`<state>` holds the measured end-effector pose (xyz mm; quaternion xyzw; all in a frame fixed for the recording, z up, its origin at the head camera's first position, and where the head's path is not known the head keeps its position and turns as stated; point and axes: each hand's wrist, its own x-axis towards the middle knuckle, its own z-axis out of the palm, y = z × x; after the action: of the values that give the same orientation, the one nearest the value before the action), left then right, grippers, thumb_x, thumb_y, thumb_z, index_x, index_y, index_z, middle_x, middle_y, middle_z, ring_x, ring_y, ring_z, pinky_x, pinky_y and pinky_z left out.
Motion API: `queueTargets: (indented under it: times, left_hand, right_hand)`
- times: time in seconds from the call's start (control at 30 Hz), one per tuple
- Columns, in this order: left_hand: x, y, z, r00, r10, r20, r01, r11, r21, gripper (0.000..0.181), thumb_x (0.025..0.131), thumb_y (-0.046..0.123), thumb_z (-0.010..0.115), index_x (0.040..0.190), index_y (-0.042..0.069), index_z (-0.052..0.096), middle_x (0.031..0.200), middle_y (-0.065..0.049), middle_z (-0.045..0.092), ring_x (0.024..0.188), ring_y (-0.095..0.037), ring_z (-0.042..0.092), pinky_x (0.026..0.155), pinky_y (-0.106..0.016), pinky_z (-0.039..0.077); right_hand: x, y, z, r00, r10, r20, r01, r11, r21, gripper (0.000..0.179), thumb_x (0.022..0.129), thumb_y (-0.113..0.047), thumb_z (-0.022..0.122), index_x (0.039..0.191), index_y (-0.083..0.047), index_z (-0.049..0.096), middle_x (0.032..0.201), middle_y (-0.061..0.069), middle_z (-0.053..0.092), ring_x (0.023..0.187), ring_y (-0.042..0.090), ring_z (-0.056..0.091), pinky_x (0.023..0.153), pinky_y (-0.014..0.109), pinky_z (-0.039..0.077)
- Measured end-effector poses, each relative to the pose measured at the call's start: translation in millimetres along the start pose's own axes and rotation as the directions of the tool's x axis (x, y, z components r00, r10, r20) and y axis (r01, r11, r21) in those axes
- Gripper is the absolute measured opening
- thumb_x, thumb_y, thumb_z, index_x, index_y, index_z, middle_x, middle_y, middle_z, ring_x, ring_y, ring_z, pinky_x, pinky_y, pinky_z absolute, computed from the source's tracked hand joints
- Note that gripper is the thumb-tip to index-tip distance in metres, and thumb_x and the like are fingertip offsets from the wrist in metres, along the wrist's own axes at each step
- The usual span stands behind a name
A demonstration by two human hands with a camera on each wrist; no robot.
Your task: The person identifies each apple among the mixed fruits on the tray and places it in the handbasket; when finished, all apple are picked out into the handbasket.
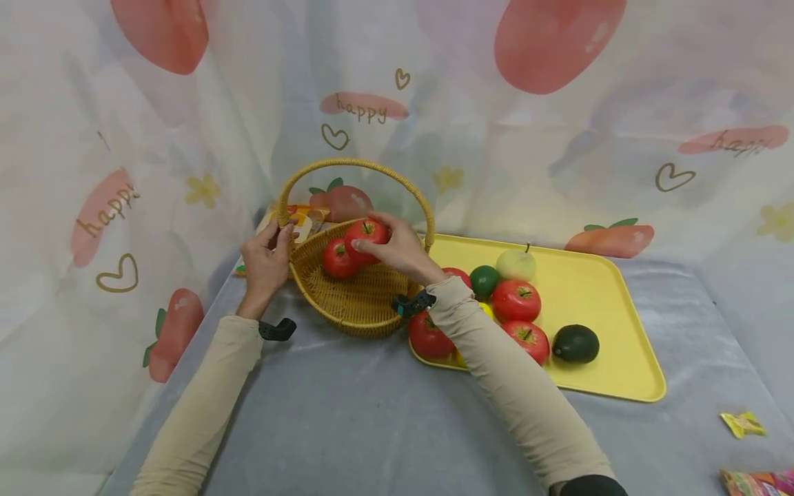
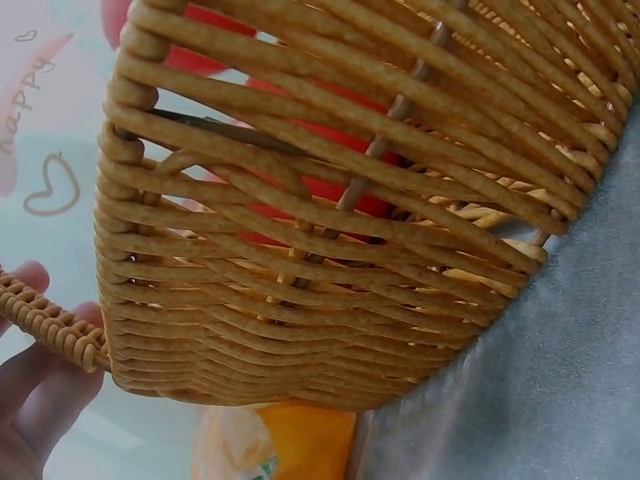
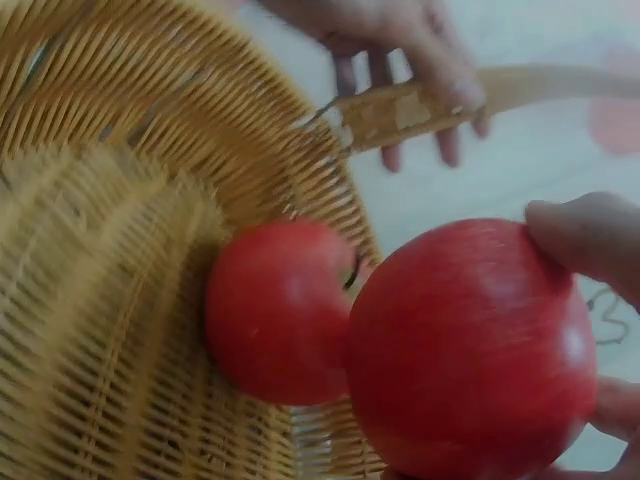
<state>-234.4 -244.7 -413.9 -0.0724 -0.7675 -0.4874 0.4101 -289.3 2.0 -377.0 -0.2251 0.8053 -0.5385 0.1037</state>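
A wicker basket (image 1: 356,317) with a tall arched handle stands left of the tray. My left hand (image 1: 267,265) grips the handle near its left base; in the left wrist view its fingers (image 2: 62,400) wrap the woven handle (image 2: 45,320). My right hand (image 1: 403,248) holds a red apple (image 1: 370,238) over the basket, thumb on one side and fingers on the other. Another red apple (image 1: 338,260) lies inside the basket against the wall; the held apple (image 3: 470,350) overlaps it in the right wrist view.
A yellow tray (image 1: 595,289) on the right bears several red apples (image 1: 516,301), a pear (image 1: 516,265), a green fruit (image 1: 484,281) and a dark avocado (image 1: 575,344). Packaged snacks (image 1: 304,217) sit behind the basket. A small yellow wrapper (image 1: 742,424) and a colourful packet (image 1: 759,482) lie at the right.
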Motion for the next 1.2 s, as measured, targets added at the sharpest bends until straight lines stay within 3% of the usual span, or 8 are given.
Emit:
queueTargets:
  times: [0.27,0.37,0.5,0.57,0.63,0.77,1.0,1.2]
  left_hand:
    - [-0.3,13.4,-3.4,1.0,-0.005,0.0,0.005,1.0,0.011,0.022,0.104,-0.007,0.061,0.121,-0.017,0.072,0.108,-0.034,0.075,0.087,-0.054,0.073,0.075,-0.001,0.046]
    - [-0.3,11.3,-3.6,1.0,-0.016,-0.003,0.016,1.0,-0.004,0.024,0.104,-0.006,0.061,0.123,-0.015,0.072,0.11,-0.033,0.075,0.085,-0.025,0.079,0.076,-0.002,0.048]
    - [-0.5,9.8,-3.7,1.0,-0.031,0.0,0.031,0.999,-0.016,0.026,0.104,-0.004,0.061,0.127,-0.013,0.071,0.113,-0.032,0.075,0.086,0.016,0.065,0.076,-0.003,0.049]
    - [-1.0,9.7,-3.8,1.0,-0.029,0.005,0.029,0.999,-0.021,0.027,0.105,-0.004,0.061,0.128,-0.013,0.071,0.114,-0.032,0.075,0.086,0.007,0.071,0.076,-0.003,0.049]
    - [-2.4,7.4,-3.5,1.0,-0.025,0.007,0.025,0.999,-0.028,0.026,0.104,-0.005,0.062,0.127,-0.014,0.07,0.112,-0.033,0.075,0.085,-0.016,0.079,0.076,-0.003,0.049]
    - [-1.4,-4.6,1.0,1.0,-0.016,0.01,0.016,1.0,-0.024,0.024,0.104,-0.005,0.062,0.123,-0.016,0.071,0.11,-0.035,0.074,0.088,-0.054,0.074,0.075,-0.002,0.047]
    - [-0.7,-22.3,2.2,0.998,-0.063,0.019,0.063,0.998,-0.014,0.028,0.107,0.008,0.064,0.131,-0.002,0.074,0.118,-0.019,0.079,0.092,-0.042,0.077,0.077,-0.006,0.052]
    - [-2.5,-23.9,-0.9,0.996,-0.079,0.035,0.079,0.997,-0.011,0.027,0.107,0.008,0.063,0.13,-0.002,0.075,0.118,-0.02,0.078,0.093,-0.043,0.077,0.074,-0.005,0.051]
  right_hand:
    - [8.3,6.3,2.9,0.997,0.071,-0.038,-0.075,0.993,-0.095,0.072,0.099,-0.03,0.077,0.162,-0.015,0.045,0.145,0.013,0.06,0.125,0.03,0.065,0.105,0.046,0.056]
    - [11.2,8.4,3.5,0.993,0.102,-0.057,-0.109,0.986,-0.126,0.072,0.1,-0.029,0.075,0.163,-0.014,0.043,0.147,0.017,0.055,0.128,0.033,0.061,0.106,0.047,0.054]
    - [14.0,11.7,5.7,0.989,0.123,-0.084,-0.136,0.976,-0.169,0.072,0.102,-0.028,0.073,0.163,-0.01,0.04,0.148,0.021,0.05,0.127,0.036,0.059,0.104,0.048,0.054]
    - [15.1,13.3,7.2,0.988,0.12,-0.092,-0.135,0.975,-0.174,0.069,0.102,-0.024,0.073,0.161,-0.007,0.043,0.144,0.023,0.053,0.124,0.038,0.06,0.102,0.049,0.055]
    - [16.7,15.9,8.7,0.987,0.124,-0.098,-0.139,0.975,-0.171,0.065,0.101,-0.02,0.073,0.157,-0.004,0.046,0.14,0.024,0.057,0.12,0.038,0.062,0.099,0.048,0.056]
    - [21.7,20.0,8.0,0.982,0.142,-0.128,-0.161,0.975,-0.151,0.061,0.097,-0.014,0.077,0.151,-0.002,0.053,0.13,0.023,0.064,0.113,0.035,0.065,0.095,0.045,0.056]
    - [22.9,27.4,11.8,0.968,0.215,-0.131,-0.225,0.972,-0.071,0.07,0.094,-0.011,0.08,0.157,-0.003,0.048,0.141,0.024,0.059,0.122,0.038,0.061,0.102,0.048,0.054]
    - [19.3,32.4,16.4,0.955,0.274,-0.116,-0.277,0.961,-0.011,0.07,0.098,-0.013,0.076,0.16,-0.006,0.044,0.147,0.023,0.054,0.128,0.039,0.059,0.104,0.048,0.054]
